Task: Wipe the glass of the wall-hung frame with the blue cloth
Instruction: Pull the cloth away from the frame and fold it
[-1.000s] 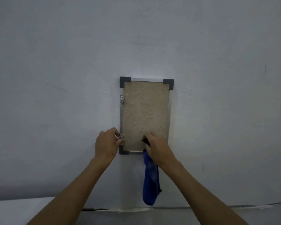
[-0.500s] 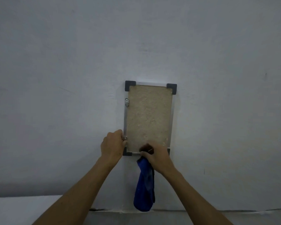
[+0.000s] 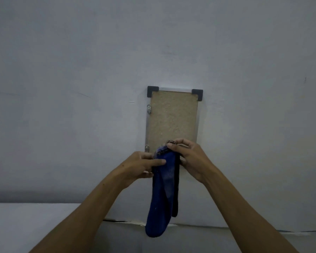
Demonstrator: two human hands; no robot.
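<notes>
The wall-hung frame [image 3: 172, 117] has a tan speckled panel, a thin metal edge and black corner caps, and it hangs on the grey wall. Its lower part is hidden behind my hands. The blue cloth [image 3: 162, 198] hangs down long and narrow in front of the frame's bottom edge. My right hand [image 3: 189, 159] pinches the cloth's top end between thumb and fingers. My left hand [image 3: 140, 165] holds the cloth's upper left side, its thumb lying flat across the fabric.
A white ledge or surface [image 3: 35, 221] runs along the bottom of the view below the wall, with a dark crack [image 3: 117, 220] where it meets the wall. Two small metal clips [image 3: 149, 109] sit on the frame's left edge.
My left hand has let go of the frame's lower left corner and moved right onto the cloth. My right hand has lifted the cloth's top up off the frame's bottom edge.
</notes>
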